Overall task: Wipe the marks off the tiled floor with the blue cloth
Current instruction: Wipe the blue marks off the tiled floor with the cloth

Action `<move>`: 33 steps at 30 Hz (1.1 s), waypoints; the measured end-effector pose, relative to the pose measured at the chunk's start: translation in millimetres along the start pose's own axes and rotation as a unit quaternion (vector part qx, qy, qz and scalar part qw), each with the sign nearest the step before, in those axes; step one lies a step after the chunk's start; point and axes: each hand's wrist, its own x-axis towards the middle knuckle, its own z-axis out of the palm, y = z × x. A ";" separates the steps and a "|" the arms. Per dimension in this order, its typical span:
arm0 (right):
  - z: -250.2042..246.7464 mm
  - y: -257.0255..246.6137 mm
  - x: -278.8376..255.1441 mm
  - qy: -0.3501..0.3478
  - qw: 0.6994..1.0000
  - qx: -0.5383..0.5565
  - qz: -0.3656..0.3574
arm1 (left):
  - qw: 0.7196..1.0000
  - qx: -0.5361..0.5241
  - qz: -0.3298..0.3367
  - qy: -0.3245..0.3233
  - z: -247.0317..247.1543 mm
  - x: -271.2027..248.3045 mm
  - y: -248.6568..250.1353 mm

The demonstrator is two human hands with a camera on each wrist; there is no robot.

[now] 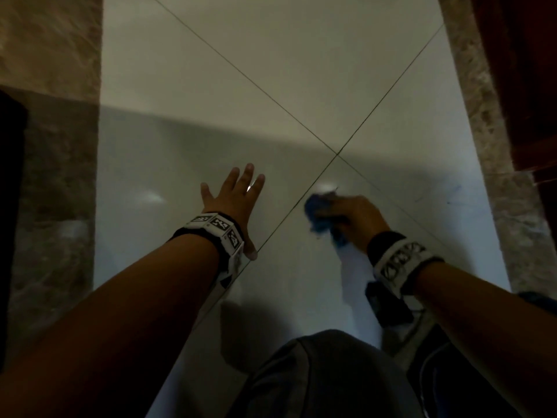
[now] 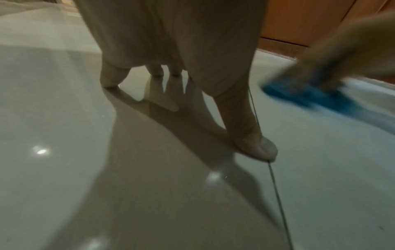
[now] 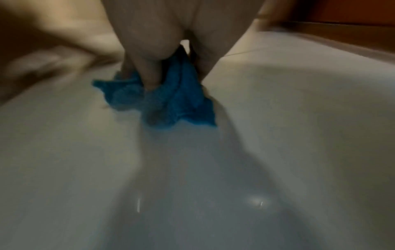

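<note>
My right hand [image 1: 346, 215] grips a bunched blue cloth [image 1: 316, 218] and presses it onto the glossy white tiled floor [image 1: 271, 86], just right of a diagonal grout line. The right wrist view shows my fingers [image 3: 149, 67] curled round the blue cloth [image 3: 175, 101], which touches the tile. Faint blue marks [image 1: 452, 194] streak the tile to the right of the cloth. My left hand [image 1: 235, 200] lies flat on the floor with fingers spread, left of the grout line; in the left wrist view its fingertips [image 2: 256, 148] press the tile, and the cloth [image 2: 303, 94] is blurred beside it.
Mottled brown stone borders run along the left [image 1: 54, 176] and right [image 1: 497, 176] of the white tiles. Dark wooden furniture [image 1: 527, 86] stands at the right edge. My knee [image 1: 325, 378] is at the bottom centre. A dark object [image 1: 12, 206] sits at the far left.
</note>
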 end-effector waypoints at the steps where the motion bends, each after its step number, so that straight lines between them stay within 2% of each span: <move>1: -1.8 1.4 9.5 0.049 0.997 0.047 0.040 | 1.000 -0.002 -0.001 0.000 0.5 0.1 -0.4; 3: -4.8 -10.8 16.2 0.122 0.982 0.117 0.079 | 1.000 -0.002 -0.002 0.002 0.7 -0.8 -0.1; 5: 3.8 -19.1 6.1 0.074 0.995 0.050 0.044 | 1.000 0.001 -0.003 0.000 0.2 -1.1 1.3; 8: 19.8 -30.0 -25.0 -0.044 0.996 -0.031 -0.066 | 1.000 0.000 -0.002 -0.004 -1.1 -1.4 1.6; 10: 21.6 -22.8 -31.5 -0.045 0.987 -0.035 -0.150 | 1.000 -0.004 0.000 -0.008 -1.5 -2.0 1.3; 11: 18.9 -19.6 -25.2 -0.018 0.986 -0.025 -0.161 | 1.000 -0.005 0.002 -0.007 -1.4 -1.6 0.9; 12: 11.3 -19.3 -14.1 0.013 0.992 -0.003 -0.125 | 1.000 -0.005 0.003 -0.006 -1.6 -1.0 0.6; 14: 1.1 -10.8 11.0 0.086 0.987 0.140 0.002 | 1.000 -0.005 0.003 -0.006 -2.0 0.5 0.3; 15: -3.8 -8.1 26.0 0.134 0.975 0.161 0.070 | 1.000 -0.005 0.002 -0.005 -1.9 1.1 0.1; 17: -8.7 -10.0 39.9 0.145 0.973 0.128 0.126 | 1.000 -0.003 0.000 -0.004 -1.8 1.4 0.4; 19: -3.6 -19.1 31.7 0.116 0.986 0.070 0.096 | 1.000 -0.003 -0.001 -0.006 -2.4 1.3 1.6; 22: 17.2 -36.5 -11.8 0.028 0.999 0.023 0.011 | 1.000 -0.005 -0.002 -0.010 -3.2 0.4 1.4; 24: 23.2 -43.4 -36.2 -0.038 0.998 0.015 -0.050 | 1.000 -0.006 -0.001 -0.012 -3.3 0.5 1.0; 26: 14.3 -34.6 -33.5 -0.071 0.995 0.017 -0.064 | 1.000 -0.006 0.000 -0.010 -2.9 0.6 0.9; 28: 3.0 -16.2 -8.0 -0.014 0.999 0.018 -0.026 | 1.000 -0.004 0.001 -0.004 -2.4 2.0 -0.1; 31: -7.2 9.8 31.3 0.125 0.989 0.041 0.062 | 1.000 -0.007 0.003 0.002 -1.5 2.5 -0.7; 33: -2.5 5.5 29.8 0.150 0.984 0.033 0.087 | 1.000 -0.007 0.005 -0.003 -1.8 1.4 -0.1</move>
